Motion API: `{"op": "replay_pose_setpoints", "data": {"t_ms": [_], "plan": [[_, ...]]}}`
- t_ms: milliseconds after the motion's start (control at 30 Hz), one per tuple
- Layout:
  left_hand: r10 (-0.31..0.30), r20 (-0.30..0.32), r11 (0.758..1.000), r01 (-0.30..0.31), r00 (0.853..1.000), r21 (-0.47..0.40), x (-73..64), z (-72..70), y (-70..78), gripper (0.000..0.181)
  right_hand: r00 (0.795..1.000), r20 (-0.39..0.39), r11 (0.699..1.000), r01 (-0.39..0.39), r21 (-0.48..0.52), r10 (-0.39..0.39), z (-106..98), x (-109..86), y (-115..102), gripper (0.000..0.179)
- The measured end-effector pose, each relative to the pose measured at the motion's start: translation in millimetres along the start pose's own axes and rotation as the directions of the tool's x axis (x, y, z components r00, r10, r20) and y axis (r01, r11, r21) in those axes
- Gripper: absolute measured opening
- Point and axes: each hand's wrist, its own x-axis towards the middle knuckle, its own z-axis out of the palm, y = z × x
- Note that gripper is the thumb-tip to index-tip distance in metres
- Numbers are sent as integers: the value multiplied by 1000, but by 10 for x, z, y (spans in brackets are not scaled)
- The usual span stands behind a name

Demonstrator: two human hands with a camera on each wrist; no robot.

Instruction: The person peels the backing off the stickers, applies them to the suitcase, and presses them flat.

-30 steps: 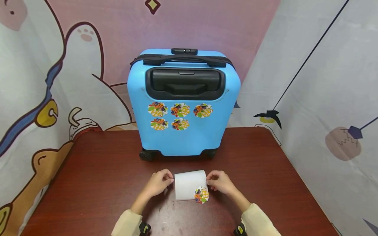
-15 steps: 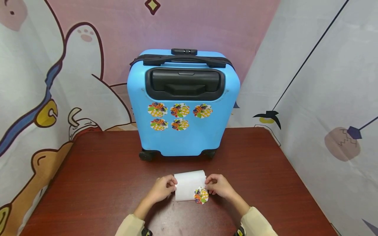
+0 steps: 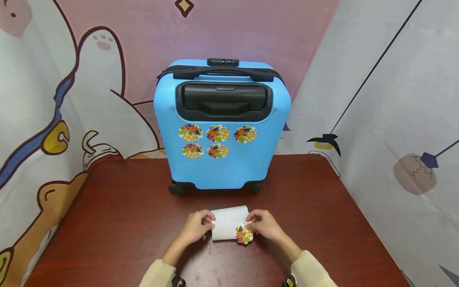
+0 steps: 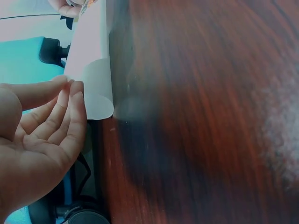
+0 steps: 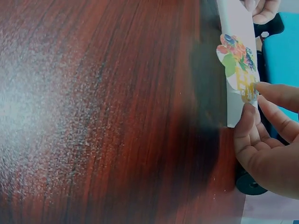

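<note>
A white sheet of sticker backing paper lies low over the table, its near edge curled under in the left wrist view. My left hand pinches the sheet's left edge between thumb and fingertips. One round fruit-print sticker sits at the sheet's lower right and juts past the curled edge. My right hand pinches this sticker's right side; in the right wrist view, thumb and forefinger meet at its yellow lettering. Behind the sheet stands a light blue suitcase bearing several matching stickers in two rows.
The suitcase rests upright on black wheels toward the back of the dark red-brown wooden table. A cartoon-printed cloth hangs behind and along both sides.
My left hand has moved right and taken hold of the sheet's left edge. The right hand has shifted left onto the sticker. Sheet and sticker have moved slightly away from me.
</note>
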Motion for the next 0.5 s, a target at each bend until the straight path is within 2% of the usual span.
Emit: {"op": "replay_pose_setpoints", "data": {"t_ms": [100, 133, 167, 267, 367, 433, 500], "plan": [[10, -3, 999, -10, 1000, -37, -2, -19, 11, 8, 1000, -13, 1000, 5, -5, -5, 3, 0, -27, 12], [20, -5, 999, -20, 1000, -45, -5, -25, 12, 8, 1000, -15, 1000, 7, -5, -7, 4, -1, -32, 12], [54, -14, 997, -55, 998, -52, -9, -27, 6, 8, 1000, -14, 1000, 7, -5, -7, 5, 0, -33, 12], [71, -18, 996, -72, 997, -57, -12, -33, -2, 8, 1000, -13, 1000, 11, -10, -11, 12, 4, -28, 13], [38, -11, 999, -38, 999, -38, -3, -26, 3, 8, 1000, -18, 1000, 14, -17, -15, 16, 8, -28, 14], [-13, 4, 1000, 14, 1000, -27, 5, -22, 15, 8, 1000, -21, 1000, 15, -17, -15, 19, 9, -30, 13], [-23, 10, 999, 23, 1000, -23, 7, -16, 19, 8, 1000, -23, 1000, 14, -16, -15, 20, 8, -35, 13]]}}
